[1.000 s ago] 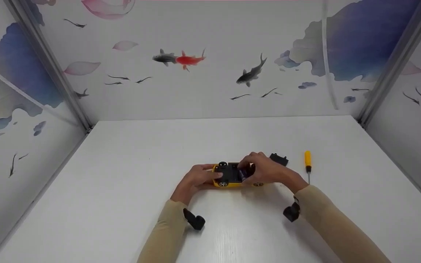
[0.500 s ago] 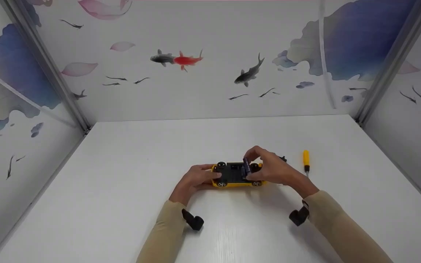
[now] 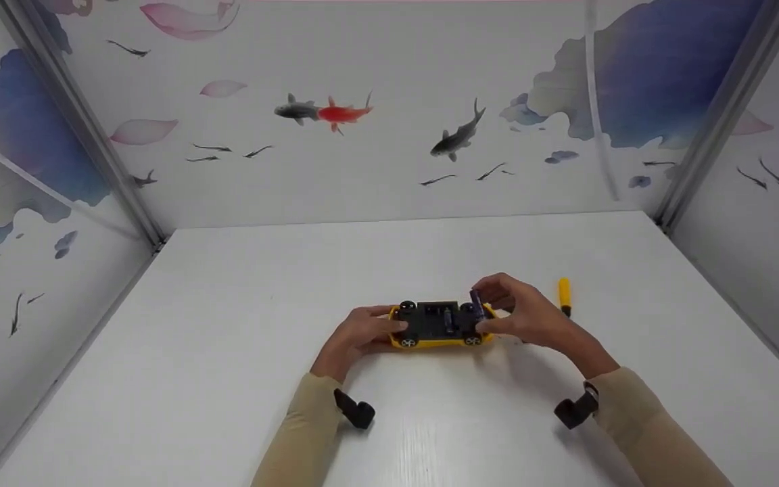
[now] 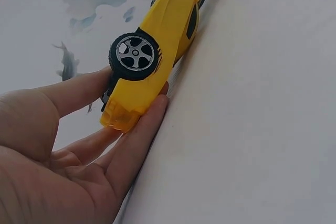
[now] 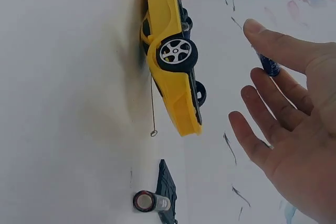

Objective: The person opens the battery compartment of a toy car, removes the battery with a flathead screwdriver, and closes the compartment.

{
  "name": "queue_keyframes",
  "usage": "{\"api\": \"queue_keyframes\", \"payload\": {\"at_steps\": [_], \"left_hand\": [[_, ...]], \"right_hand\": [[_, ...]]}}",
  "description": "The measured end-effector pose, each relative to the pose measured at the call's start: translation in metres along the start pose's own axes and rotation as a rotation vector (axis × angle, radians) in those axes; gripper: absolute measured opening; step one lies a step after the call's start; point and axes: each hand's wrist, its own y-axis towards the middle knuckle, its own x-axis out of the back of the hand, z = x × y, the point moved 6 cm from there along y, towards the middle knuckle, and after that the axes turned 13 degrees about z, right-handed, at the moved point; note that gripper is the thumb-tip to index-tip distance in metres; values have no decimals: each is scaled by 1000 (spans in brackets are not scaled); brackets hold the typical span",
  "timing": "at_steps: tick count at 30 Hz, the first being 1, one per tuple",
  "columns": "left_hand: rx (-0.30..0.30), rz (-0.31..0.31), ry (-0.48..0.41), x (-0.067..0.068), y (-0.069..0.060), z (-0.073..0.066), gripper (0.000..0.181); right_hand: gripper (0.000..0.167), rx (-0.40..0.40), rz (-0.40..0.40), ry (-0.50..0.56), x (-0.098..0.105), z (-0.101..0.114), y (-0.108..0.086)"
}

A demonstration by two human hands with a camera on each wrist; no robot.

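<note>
A yellow toy car [image 3: 430, 343] [image 4: 168, 30] [image 5: 176, 98] lies upside down, its black underside up, with a battery [image 3: 449, 320] in the open compartment. My left hand [image 3: 360, 331] [image 4: 73, 156] grips the car's left end, thumb on the underside and fingers beneath. Above the car's right end, my right hand [image 3: 528, 314] [image 5: 289, 98] pinches a dark blue battery [image 3: 477, 304] [image 5: 270, 66] between thumb and fingers, clear of the car in the right wrist view.
A screwdriver with a yellow handle [image 3: 564, 294] lies to the right, past my right hand. In the right wrist view, a black cover [image 5: 166, 184] and another battery [image 5: 144, 201] lie on the white table [image 3: 281, 270]. Patterned walls [image 3: 362, 182] stand around the table.
My right hand has lifted a battery out of the car's compartment and moved right with it. Another battery now shows in the compartment. My left hand keeps its grip on the car.
</note>
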Motion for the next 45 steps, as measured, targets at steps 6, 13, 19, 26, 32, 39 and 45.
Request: {"api": "queue_keyframes", "payload": {"at_steps": [6, 13, 19, 26, 32, 39, 45], "left_hand": [[6, -7, 20, 1, 0, 1, 65], [23, -11, 34, 0, 1, 0, 63], [34, -17, 5, 0, 3, -1, 62], [22, -17, -17, 1, 2, -1, 62], [22, -14, -16, 2, 0, 0, 64], [12, 1, -26, 0, 1, 1, 65], [3, 14, -30, -1, 1, 1, 65]], "right_hand": [[53, -15, -28, -37, 8, -9, -11], [55, -29, -83, -61, 21, -25, -21], [56, -37, -103, -76, 32, -35, -28], [58, -76, -90, -69, 43, -48, -34], [61, -160, -60, -65, 47, -67, -39], [63, -215, -30, -63, 46, -83, -40], [62, -228, 3, -53, 42, -87, -41]]}}
